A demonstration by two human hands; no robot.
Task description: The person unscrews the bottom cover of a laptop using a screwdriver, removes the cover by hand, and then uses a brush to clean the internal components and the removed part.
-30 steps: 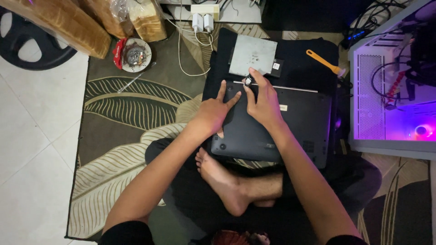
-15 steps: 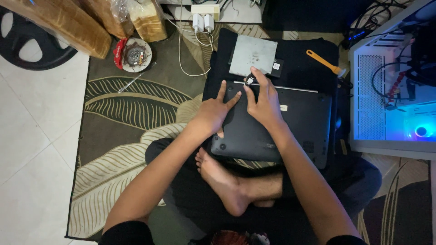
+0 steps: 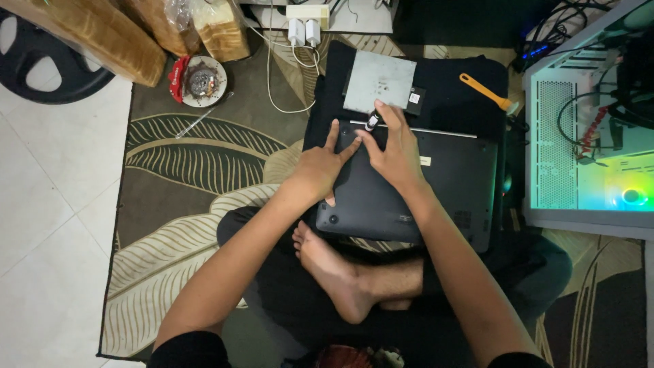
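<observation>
Seen from above, seated cross-legged on a leaf-patterned rug (image 3: 177,170), one bare foot (image 3: 334,272) tucked near. Across the lap and rug, a dark closed laptop (image 3: 436,184), underside up. Left hand (image 3: 320,167) open and flat on the laptop's left part, fingers spread, forefinger stretched toward the far edge. Right hand (image 3: 395,146) also on the laptop, just beside the left, fingertips pinched on a small black-and-white object (image 3: 371,123) at the far edge; too small to tell what kind. Just beyond that edge, a flat grey metal plate (image 3: 378,82) on black cloth (image 3: 449,88), touching or nearly touching the fingertips. Far right on the cloth, an orange-handled tool (image 3: 485,90). To the right, an open computer case (image 3: 589,136) with glowing coloured light inside. Far left, a round tin (image 3: 199,80), wrapped bread loaves (image 3: 218,27), and a black weight plate (image 3: 41,68) on pale floor tiles (image 3: 48,225). At the far side, white chargers (image 3: 304,27) with trailing cable.
</observation>
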